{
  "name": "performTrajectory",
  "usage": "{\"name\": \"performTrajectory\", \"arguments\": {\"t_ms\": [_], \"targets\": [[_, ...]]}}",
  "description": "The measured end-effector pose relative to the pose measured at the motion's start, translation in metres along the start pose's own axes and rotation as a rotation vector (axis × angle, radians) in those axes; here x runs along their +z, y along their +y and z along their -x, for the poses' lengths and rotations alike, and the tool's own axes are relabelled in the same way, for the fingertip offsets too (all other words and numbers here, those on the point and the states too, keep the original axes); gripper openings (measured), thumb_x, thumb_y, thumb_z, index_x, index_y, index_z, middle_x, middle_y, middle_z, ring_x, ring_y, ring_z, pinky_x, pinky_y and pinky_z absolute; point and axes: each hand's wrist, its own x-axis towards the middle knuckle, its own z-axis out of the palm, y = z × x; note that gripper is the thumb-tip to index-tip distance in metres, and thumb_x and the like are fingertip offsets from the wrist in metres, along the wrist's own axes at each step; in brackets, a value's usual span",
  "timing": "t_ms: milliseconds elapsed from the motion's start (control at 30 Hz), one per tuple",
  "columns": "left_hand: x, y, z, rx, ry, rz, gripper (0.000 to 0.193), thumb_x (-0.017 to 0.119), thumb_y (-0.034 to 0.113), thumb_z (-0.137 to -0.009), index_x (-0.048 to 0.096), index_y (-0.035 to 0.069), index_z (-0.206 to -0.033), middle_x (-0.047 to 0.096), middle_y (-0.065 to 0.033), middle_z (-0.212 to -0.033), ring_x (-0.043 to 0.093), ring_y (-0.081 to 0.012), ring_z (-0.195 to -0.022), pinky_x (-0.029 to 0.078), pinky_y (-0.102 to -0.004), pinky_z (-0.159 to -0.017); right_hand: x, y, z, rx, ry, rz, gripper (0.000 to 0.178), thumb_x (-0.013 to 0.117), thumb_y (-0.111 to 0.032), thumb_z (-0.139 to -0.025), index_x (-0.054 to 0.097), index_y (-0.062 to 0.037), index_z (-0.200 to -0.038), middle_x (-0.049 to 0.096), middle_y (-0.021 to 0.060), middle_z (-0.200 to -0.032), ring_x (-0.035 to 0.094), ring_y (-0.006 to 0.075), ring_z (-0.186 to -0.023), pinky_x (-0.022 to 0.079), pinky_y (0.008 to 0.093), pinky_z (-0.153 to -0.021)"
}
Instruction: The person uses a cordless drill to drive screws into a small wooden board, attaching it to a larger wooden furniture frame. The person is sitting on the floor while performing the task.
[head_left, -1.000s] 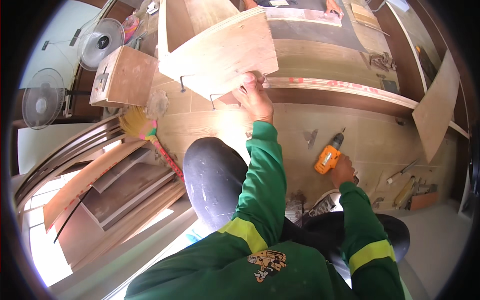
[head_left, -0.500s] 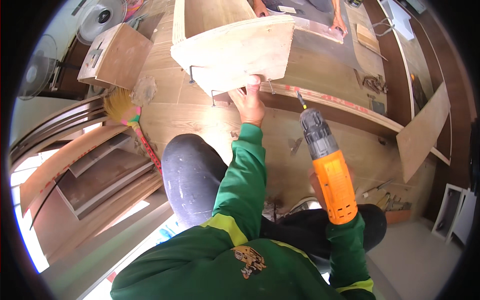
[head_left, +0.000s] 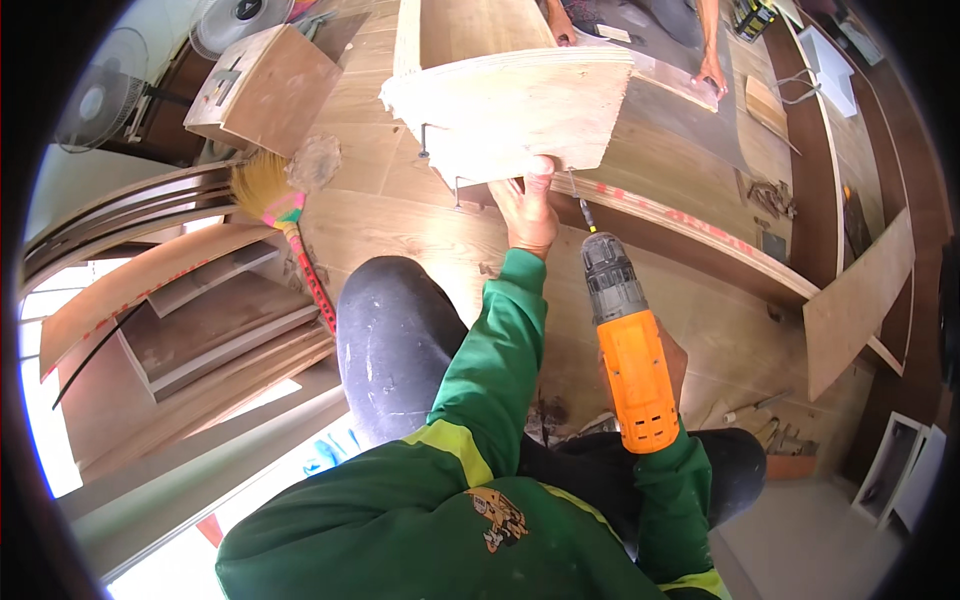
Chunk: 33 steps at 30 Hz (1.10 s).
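In the upper middle, a pale plywood drawer box [head_left: 510, 115] is tilted with its end panel toward me. My left hand [head_left: 528, 208] grips the panel's lower edge, thumb on its face and fingers underneath. Two dark screws stick out at the panel's left: one screw [head_left: 424, 141] higher, another screw [head_left: 457, 192] at the lower edge. A third screw [head_left: 572, 182] stands just right of my thumb. My right hand [head_left: 672, 362], mostly hidden, is wrapped round an orange cordless drill [head_left: 640, 380]. Its bit [head_left: 588, 216] points up at the third screw and appears to meet it.
A long board [head_left: 700, 228] with red markings lies behind the drill. Another person's hands [head_left: 712, 78] hold a board beyond the drawer. To the left are a broom [head_left: 285, 210], a wooden box [head_left: 262, 92] and fans [head_left: 105, 88]. A loose panel [head_left: 858, 305] leans at right.
The drill has moved left and its bit has come up to the screw beside my left thumb. My view has shifted slightly left, while my left hand keeps its hold on the drawer box.
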Motion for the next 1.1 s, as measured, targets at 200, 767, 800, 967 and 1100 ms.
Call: {"name": "performTrajectory", "arguments": {"t_ms": [200,767,800,967,1100], "targets": [[0.007,0.009,0.002,0.007,-0.033,-0.037,0.033,0.08,0.03,-0.09,0.055,0.012,-0.102,0.052,0.0011,-0.087,0.047,-0.0088,-0.074,0.038,-0.0245,-0.063,0.005,0.016,0.004,0.067,0.031,-0.064,0.015,0.072,-0.007,-0.089,0.067,-0.0023,-0.102,0.067,0.0058,-0.086,0.066,0.0171,-0.075,0.054,0.0301,-0.067],[0.003,0.002,0.001,0.023,0.003,-0.07,0.031,0.077,0.031,-0.091,0.055,0.011,-0.099,0.051,0.0021,-0.085,0.046,-0.0084,-0.075,0.037,-0.0242,-0.065,0.005,-0.009,-0.001,0.137,0.019,0.175,0.028,0.079,-0.021,-0.08,0.069,-0.0086,-0.103,0.068,0.009,-0.092,0.065,0.0332,-0.085,0.052,0.0408,-0.076],[0.005,0.003,0.001,0.04,0.019,-0.083,0.031,0.077,0.031,-0.091,0.055,0.011,-0.099,0.051,0.002,-0.086,0.046,-0.0085,-0.076,0.037,-0.0242,-0.065,0.006,-0.009,0.001,0.153,0.022,0.153,0.028,0.079,-0.021,-0.08,0.069,-0.0085,-0.103,0.068,0.0087,-0.092,0.065,0.0333,-0.083,0.052,0.041,-0.075],[0.002,0.004,0.001,0.059,-0.021,-0.086,0.032,0.078,0.03,-0.091,0.054,0.013,-0.102,0.052,0.0007,-0.087,0.048,-0.0096,-0.078,0.039,-0.024,-0.067,0.005,-0.002,-0.004,-0.033,0.018,0.329,0.019,0.075,-0.018,-0.083,0.066,-0.0065,-0.095,0.063,0.0084,-0.083,0.061,0.028,-0.076,0.049,0.0379,-0.069],[0.003,0.004,0.003,0.005,-0.004,-0.003,0.034,0.079,0.029,-0.09,0.053,0.012,-0.103,0.053,0.0002,-0.088,0.048,-0.0102,-0.079,0.04,-0.0237,-0.069,0.006,0.005,-0.005,-0.049,0.033,0.391,0.018,0.074,-0.018,-0.082,0.062,-0.0072,-0.089,0.06,0.0093,-0.081,0.057,0.03,-0.075,0.048,0.0391,-0.068]]}}
